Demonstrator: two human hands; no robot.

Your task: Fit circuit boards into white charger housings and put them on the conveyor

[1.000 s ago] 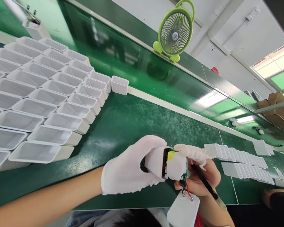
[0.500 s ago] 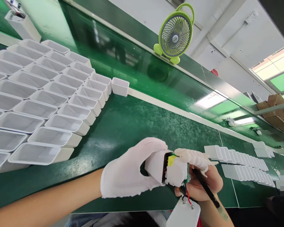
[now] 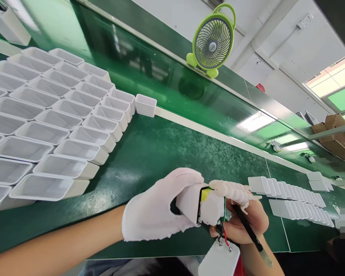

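Note:
My left hand, in a white glove, is wrapped round a white plastic housing whose mouth faces right. At that mouth, partly inside, sits a circuit board assembly with a lumpy white block, yellow tape and a green board edge. My right hand grips the assembly from the right, with ribbed white finger covers on its upper fingers. A slim black tool with a pale tip lies across that hand. Red and black wires run down to a white end plate hanging below.
Rows of open white housings fill the table's left side. White end plates lie in two rows at right. Behind a pale rail runs a shiny green belt carrying a wired white housing. A green fan stands beyond.
The assembly has moved slightly left, deeper into the housing, with my right hand; the hanging plate shifted left too. The wired housing and small parts on the belt have travelled left.

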